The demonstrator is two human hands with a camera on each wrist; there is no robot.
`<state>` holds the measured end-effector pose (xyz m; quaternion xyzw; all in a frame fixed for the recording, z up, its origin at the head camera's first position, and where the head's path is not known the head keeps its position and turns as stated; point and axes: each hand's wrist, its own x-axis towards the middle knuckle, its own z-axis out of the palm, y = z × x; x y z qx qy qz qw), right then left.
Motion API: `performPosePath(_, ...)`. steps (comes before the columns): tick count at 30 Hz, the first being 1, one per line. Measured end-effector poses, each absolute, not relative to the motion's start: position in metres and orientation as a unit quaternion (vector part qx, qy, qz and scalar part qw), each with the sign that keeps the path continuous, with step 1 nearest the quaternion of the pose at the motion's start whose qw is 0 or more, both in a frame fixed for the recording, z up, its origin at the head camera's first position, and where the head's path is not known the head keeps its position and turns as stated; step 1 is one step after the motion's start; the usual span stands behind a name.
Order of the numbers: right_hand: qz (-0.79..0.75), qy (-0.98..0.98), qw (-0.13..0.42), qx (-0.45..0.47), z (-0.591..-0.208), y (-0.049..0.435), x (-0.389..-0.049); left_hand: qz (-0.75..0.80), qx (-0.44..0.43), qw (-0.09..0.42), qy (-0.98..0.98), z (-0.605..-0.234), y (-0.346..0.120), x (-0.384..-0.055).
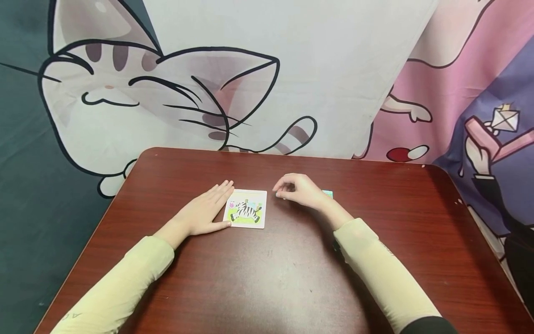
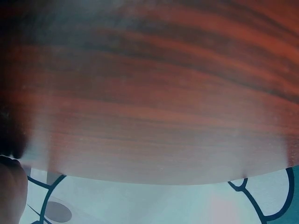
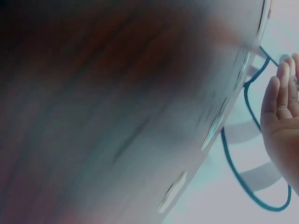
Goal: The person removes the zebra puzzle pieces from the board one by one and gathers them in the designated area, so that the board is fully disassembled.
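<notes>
A white-bordered zebra picture card [image 1: 246, 209] lies flat on the brown table. My left hand [image 1: 206, 208] rests along the card's left side with straight fingers, the fingertips at its top left corner and the thumb at its lower left. To the right of the card, my right hand [image 1: 302, 190] hovers with loosely bent fingers, and no held thing shows between them. Under the right wrist, a small teal piece [image 1: 328, 193] peeks out, mostly hidden. In the right wrist view, the right hand's fingers [image 3: 282, 98] show at the right edge.
The brown wooden table [image 1: 275, 287] has rounded far corners. Behind its far edge hangs a cloth [image 1: 342, 69] printed with cartoon cats. Two flat pale pieces, one a white piece [image 3: 173, 192], lie near the table's edge in the right wrist view. A dark shape [image 1: 519, 269] stands at far right.
</notes>
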<state>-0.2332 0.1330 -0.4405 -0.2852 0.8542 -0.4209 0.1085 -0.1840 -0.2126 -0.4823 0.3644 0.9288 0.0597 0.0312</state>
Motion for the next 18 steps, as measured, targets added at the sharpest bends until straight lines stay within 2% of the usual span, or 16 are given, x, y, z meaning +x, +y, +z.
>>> performPosePath(18, -0.407, 0.838, 0.122, -0.342, -0.443, 0.075, -0.231, 0.057, 0.362, 0.034, 0.930, -0.484, -0.213, -0.185)
